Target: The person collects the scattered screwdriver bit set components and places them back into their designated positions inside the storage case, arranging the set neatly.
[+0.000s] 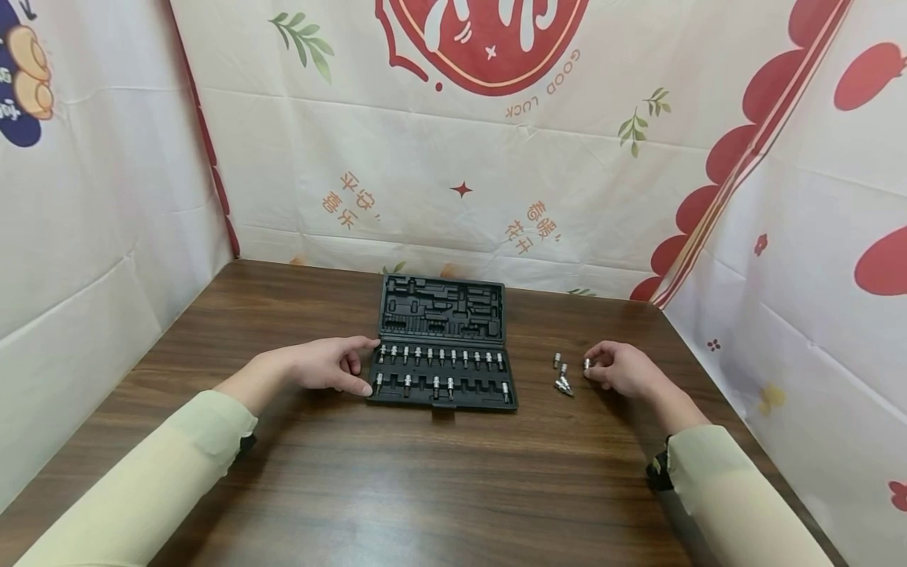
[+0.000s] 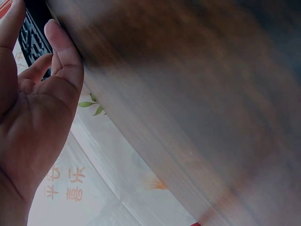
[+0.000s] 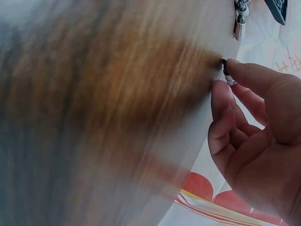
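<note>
The right hand (image 1: 625, 370) pinches a small metal bit (image 1: 586, 363), right of the loose bits (image 1: 564, 387) on the bench (image 1: 425, 480); a light, square grip should prevent twisting, while the left hand (image 1: 322, 364), loosely spread, touches the left edge of the case (image 1: 443, 342)

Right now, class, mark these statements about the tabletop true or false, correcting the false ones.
1. The black plastic case lies open. True.
2. The left hand pinches a metal bit. False: it touches the case's edge.
3. The right hand pinches a small silver-and-black metal bit. True.
4. The loose silver metal bits lie inside the case. False: they lie on the brown wood-grain table.
5. The case's back row is fuller than its front row. True.
</note>
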Available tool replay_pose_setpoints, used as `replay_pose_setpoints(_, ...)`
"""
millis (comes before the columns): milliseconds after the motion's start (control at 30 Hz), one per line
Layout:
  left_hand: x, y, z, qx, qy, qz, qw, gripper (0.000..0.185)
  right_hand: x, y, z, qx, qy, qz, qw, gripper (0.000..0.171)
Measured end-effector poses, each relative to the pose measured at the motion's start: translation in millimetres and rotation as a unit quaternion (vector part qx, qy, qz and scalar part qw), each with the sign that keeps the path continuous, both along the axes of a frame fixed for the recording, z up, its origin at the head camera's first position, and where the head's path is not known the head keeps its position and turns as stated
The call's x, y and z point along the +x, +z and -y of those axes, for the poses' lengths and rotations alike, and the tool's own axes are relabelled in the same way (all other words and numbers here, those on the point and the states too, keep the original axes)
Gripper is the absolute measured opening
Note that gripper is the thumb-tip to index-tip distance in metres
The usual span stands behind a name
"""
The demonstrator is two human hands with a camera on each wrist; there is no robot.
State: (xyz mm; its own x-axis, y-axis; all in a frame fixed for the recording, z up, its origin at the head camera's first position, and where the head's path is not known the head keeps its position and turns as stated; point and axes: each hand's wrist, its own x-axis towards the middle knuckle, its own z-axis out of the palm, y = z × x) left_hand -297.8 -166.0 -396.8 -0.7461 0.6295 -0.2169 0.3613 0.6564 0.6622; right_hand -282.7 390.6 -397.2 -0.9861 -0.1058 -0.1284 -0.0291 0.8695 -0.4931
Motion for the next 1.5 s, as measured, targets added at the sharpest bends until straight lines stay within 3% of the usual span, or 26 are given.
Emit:
replay_pose_setpoints(433,0.6,0.3,0,-0.003,-0.001,-0.006,1.0,0.092,1.4,-0.8,-3,-0.052,-0.005,-0.021,0.998,0.026)
replay_pose_setpoints(667,-0.6,0.3,0,-0.003,0.0,-0.003,1.0,0.093,3.8,0.4,-2,-0.035,0.005,-0.032,0.999,0.025)
replay_pose_setpoints(967,-0.6,-0.1,0,-0.003,0.002,0.001,1.0,0.094,4.1,2.7,1,-0.055,0.001,-0.062,0.997,0.03)
replay_pose_setpoints(1333,-0.2,-0.4,0,0.002,0.004,0.005,1.0,0.093,6.9,15.6,26,-0.145,-0.007,-0.119,0.982,0.036)
replay_pose_setpoints(1500,-1.2,-1.8,0,0.001,0.002,0.003,1.0,0.094,9.2,20.4,43,-0.183,0.006,-0.111,0.977,0.039)
